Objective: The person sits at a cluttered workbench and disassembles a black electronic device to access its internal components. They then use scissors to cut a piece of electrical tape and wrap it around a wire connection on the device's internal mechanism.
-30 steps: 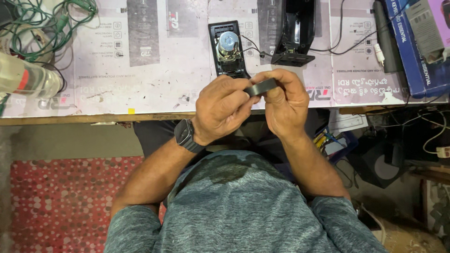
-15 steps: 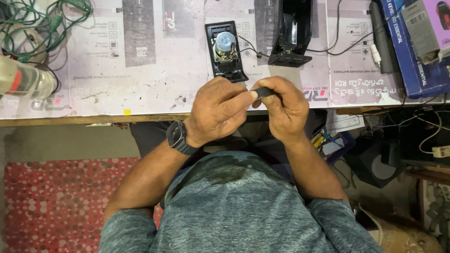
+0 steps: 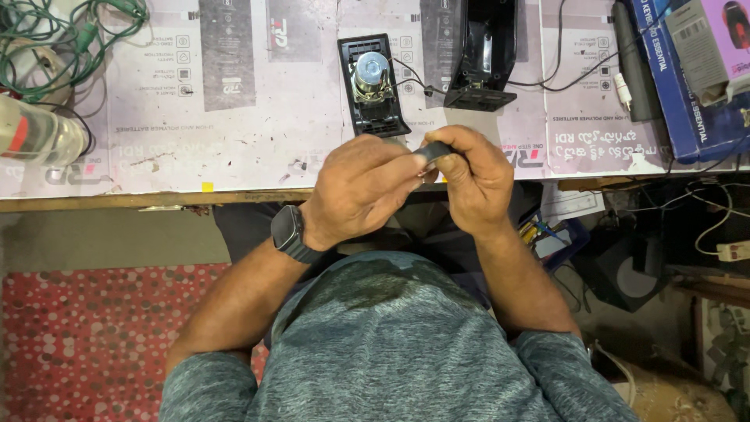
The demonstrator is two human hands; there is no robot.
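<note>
Pinching a small black strip (image 3: 434, 150), both the left hand (image 3: 366, 191) and right hand (image 3: 475, 180) were closed below a blue carton (image 3: 678, 86) on printed cardboard (image 3: 234, 101).

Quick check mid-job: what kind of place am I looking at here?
Likely a small electronics repair bench. A black panel with a bare speaker driver lies wired to a black casing on the worktable, green wires are tangled at one corner, and both hands pinch a small black part.
</note>
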